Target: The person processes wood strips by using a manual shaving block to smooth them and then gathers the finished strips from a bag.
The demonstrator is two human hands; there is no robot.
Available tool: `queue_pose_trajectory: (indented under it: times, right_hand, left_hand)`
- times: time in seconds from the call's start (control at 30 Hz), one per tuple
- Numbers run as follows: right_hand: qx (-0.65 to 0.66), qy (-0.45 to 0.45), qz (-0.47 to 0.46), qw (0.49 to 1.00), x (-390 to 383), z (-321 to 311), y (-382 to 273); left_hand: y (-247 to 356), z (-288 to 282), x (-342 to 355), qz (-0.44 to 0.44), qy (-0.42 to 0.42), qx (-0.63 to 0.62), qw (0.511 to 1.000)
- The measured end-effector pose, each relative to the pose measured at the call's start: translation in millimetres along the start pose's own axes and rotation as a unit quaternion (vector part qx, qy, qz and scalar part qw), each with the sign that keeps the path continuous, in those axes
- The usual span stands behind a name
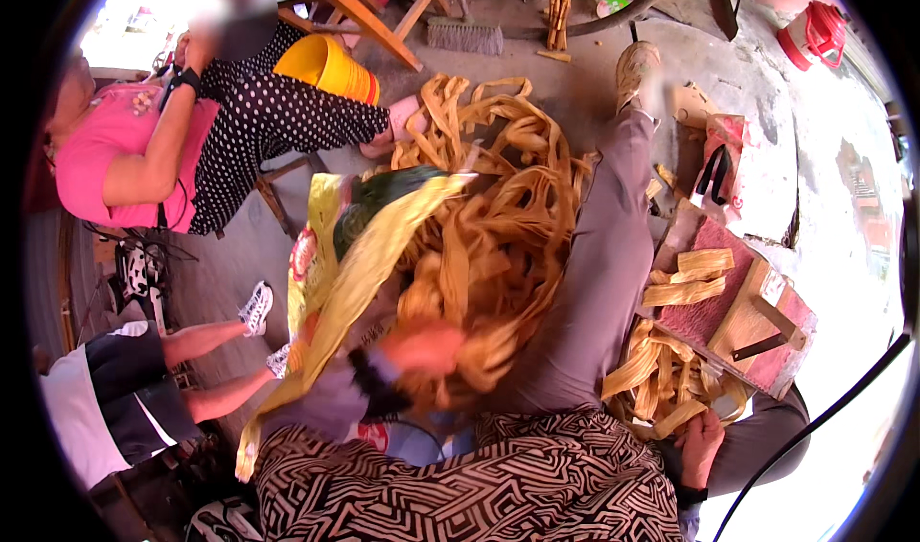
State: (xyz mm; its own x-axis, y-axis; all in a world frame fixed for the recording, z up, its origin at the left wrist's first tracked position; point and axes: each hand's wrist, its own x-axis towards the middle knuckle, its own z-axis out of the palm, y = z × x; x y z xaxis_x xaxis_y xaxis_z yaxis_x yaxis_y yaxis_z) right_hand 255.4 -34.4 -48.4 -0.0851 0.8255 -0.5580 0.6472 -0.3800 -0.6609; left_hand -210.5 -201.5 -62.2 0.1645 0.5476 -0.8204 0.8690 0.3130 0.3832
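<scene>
My left hand [422, 346] is smeared by motion over a large heap of long, flat tan strips [498, 197]. Bunched strips lie right at its fingers, but whether it grips any cannot be made out. A yellow sack [369, 269] with green and red print lies along the heap's left side, beside my left forearm. At the lower right, my right hand [702, 438] has curled fingers at the edge of a smaller bunch of tan strips [666, 374], closed on a strip. Just above that bunch sits a red-topped board [704, 274] carrying a wooden block [743, 312] and a dark-bladed cutter [769, 341].
Short tan pieces [690, 278] rest on the board. A person in a pink top [115, 173] sits at left by a yellow bucket [331, 68]; another, in black shorts [134, 379], is lower left. A broom [465, 36], a wooden stool [374, 20] and a red-white jug [815, 36] stand farther off.
</scene>
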Motion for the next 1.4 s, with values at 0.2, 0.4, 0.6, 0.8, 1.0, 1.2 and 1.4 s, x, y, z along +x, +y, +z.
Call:
queue_pose_trajectory:
  times: [0.2,0.4,0.6,0.8,1.0,1.2,1.4]
  right_hand:
    - [-0.010,0.030,0.000,0.999,-1.2,0.7,9.6]
    - [0.012,0.003,-0.017,1.000,4.3,0.5,10.5]
    - [0.020,-0.025,-0.021,0.999,4.4,1.4,8.7]
    - [0.052,-0.031,-0.008,0.998,6.0,-3.7,21.0]
    - [0.045,-0.038,-0.008,0.998,8.3,-3.5,24.0]
    - [-0.015,-0.017,-0.002,1.000,12.8,-1.9,22.4]
    - [-0.081,-0.033,0.013,0.996,25.7,-0.8,7.7]
  left_hand:
    - [-95.5,28.3,220.0,-0.174,0.246,0.081,0.950]
    - [-93.4,24.4,176.1,-0.140,0.229,0.081,0.960]
    - [51.7,-80.2,36.2,0.057,0.449,0.080,0.888]
    - [-4.8,-66.7,27.1,-0.387,0.348,0.013,0.854]
    - [-31.0,-31.1,94.8,-0.317,0.391,0.056,0.862]
    - [-34.4,-111.6,163.5,-0.226,0.530,-0.240,0.781]
    - [-146.7,-197.7,277.0,-0.244,0.589,-0.152,0.755]
